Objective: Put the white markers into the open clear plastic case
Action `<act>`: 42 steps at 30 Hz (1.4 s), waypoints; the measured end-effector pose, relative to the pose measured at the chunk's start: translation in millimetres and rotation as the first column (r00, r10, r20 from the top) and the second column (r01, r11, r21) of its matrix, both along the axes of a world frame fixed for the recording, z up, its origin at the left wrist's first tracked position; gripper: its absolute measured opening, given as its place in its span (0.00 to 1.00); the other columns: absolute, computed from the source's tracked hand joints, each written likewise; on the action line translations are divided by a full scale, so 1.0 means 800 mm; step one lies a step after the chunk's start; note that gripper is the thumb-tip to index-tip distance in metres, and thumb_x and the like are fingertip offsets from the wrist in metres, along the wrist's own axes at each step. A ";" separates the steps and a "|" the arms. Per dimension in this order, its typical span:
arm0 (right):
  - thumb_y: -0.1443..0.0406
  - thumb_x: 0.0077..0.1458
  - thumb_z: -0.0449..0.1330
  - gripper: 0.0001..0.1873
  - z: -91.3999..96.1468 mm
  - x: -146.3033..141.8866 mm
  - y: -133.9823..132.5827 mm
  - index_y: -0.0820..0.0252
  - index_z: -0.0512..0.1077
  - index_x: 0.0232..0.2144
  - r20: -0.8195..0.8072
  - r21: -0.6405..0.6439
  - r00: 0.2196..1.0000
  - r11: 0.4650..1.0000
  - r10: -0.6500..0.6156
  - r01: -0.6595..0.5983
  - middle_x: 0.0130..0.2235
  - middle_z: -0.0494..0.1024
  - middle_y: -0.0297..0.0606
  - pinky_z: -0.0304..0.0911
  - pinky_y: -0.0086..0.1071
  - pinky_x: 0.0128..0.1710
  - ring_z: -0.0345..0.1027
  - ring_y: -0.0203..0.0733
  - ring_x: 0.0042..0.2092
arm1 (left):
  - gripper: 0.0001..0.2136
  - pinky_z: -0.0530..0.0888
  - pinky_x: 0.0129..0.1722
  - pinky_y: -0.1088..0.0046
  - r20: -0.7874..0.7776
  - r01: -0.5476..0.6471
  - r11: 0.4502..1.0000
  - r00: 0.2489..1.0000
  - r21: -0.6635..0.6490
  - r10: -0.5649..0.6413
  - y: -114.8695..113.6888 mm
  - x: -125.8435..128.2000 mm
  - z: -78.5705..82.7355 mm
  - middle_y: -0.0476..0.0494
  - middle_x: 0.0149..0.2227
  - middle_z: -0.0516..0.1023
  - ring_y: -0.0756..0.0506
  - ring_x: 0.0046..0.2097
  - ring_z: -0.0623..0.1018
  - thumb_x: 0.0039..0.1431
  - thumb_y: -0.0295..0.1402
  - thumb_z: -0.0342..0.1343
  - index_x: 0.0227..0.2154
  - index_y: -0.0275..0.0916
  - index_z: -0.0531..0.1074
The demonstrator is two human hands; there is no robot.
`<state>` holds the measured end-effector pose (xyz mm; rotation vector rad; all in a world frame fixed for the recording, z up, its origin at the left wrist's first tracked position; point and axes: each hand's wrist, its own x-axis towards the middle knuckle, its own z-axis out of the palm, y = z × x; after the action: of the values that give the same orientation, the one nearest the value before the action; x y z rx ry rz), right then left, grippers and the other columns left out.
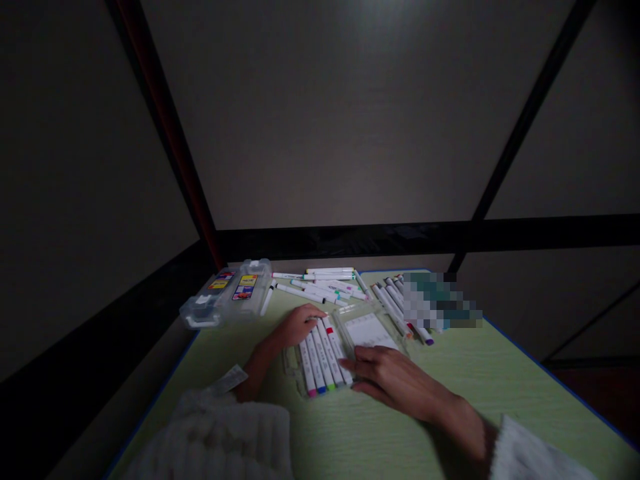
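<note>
An open clear plastic case lies on the green table, and several white markers with coloured caps lie side by side in its left half. My left hand rests on the far ends of those markers, fingers curled over them. My right hand lies flat at the near right of the marker row, with its fingers stretched out and touching the case edge. Both arms wear fluffy white sleeves.
Loose white markers lie scattered at the back of the table, with another row of markers at the back right beside a blurred patch. A closed clear case with coloured labels sits at the back left. Dark walls surround the table.
</note>
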<state>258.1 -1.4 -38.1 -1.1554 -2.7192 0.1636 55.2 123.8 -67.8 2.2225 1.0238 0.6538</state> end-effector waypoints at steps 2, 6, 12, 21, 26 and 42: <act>0.61 0.57 0.47 0.18 0.001 0.000 0.000 0.58 0.64 0.49 -0.003 -0.009 1.000 1.000 0.001 -0.001 0.36 0.70 0.39 0.60 0.33 0.35 0.65 0.41 0.36 | 0.16 0.66 0.47 0.69 -0.002 -0.007 1.000 1.000 0.004 0.007 0.000 0.001 -0.001 0.42 0.39 0.74 0.47 0.43 0.71 0.45 0.18 0.45 0.35 0.34 0.74; 0.60 0.57 0.47 0.18 0.002 0.000 0.000 0.57 0.64 0.49 -0.022 -0.029 1.000 1.000 -0.009 0.009 0.36 0.69 0.39 0.60 0.33 0.35 0.65 0.41 0.36 | 0.16 0.66 0.47 0.69 -0.009 -0.014 1.000 1.000 0.009 0.014 0.002 0.002 -0.005 0.40 0.39 0.74 0.47 0.43 0.72 0.46 0.17 0.45 0.35 0.32 0.74; 0.60 0.57 0.47 0.19 0.002 0.000 0.000 0.56 0.64 0.49 -0.047 -0.057 0.999 0.998 -0.012 0.009 0.36 0.70 0.39 0.60 0.34 0.36 0.65 0.42 0.37 | 0.16 0.67 0.47 0.69 0.016 -0.023 1.000 1.000 0.012 0.023 0.001 0.003 -0.006 0.42 0.38 0.74 0.48 0.42 0.71 0.45 0.17 0.44 0.34 0.33 0.74; 0.60 0.57 0.48 0.19 0.001 0.000 0.001 0.57 0.64 0.50 -0.042 -0.060 0.999 0.998 -0.015 0.012 0.36 0.70 0.39 0.60 0.32 0.35 0.65 0.42 0.37 | 0.13 0.67 0.46 0.69 0.066 0.015 1.000 0.998 0.001 -0.015 0.010 -0.001 -0.014 0.43 0.36 0.75 0.48 0.41 0.72 0.44 0.17 0.46 0.29 0.33 0.74; 0.59 0.57 0.48 0.19 0.000 -0.001 0.001 0.58 0.65 0.49 -0.057 -0.064 0.998 0.998 -0.017 0.013 0.36 0.70 0.39 0.60 0.32 0.35 0.65 0.42 0.37 | 0.13 0.68 0.45 0.70 0.070 0.002 1.000 0.998 -0.003 -0.001 0.009 -0.001 -0.015 0.42 0.36 0.75 0.48 0.41 0.72 0.45 0.17 0.46 0.29 0.33 0.73; 0.60 0.57 0.48 0.19 0.001 0.000 -0.001 0.57 0.65 0.49 -0.077 -0.082 0.997 0.996 -0.028 0.022 0.37 0.70 0.40 0.60 0.32 0.36 0.65 0.42 0.38 | 0.13 0.68 0.45 0.69 0.058 -0.008 1.000 0.998 0.001 0.008 0.006 -0.002 -0.013 0.42 0.37 0.74 0.48 0.42 0.72 0.45 0.18 0.46 0.31 0.33 0.73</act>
<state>258.3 -1.8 -37.3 -1.1778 -2.6516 0.3112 53.9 128.7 -78.2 2.1892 1.0038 0.7179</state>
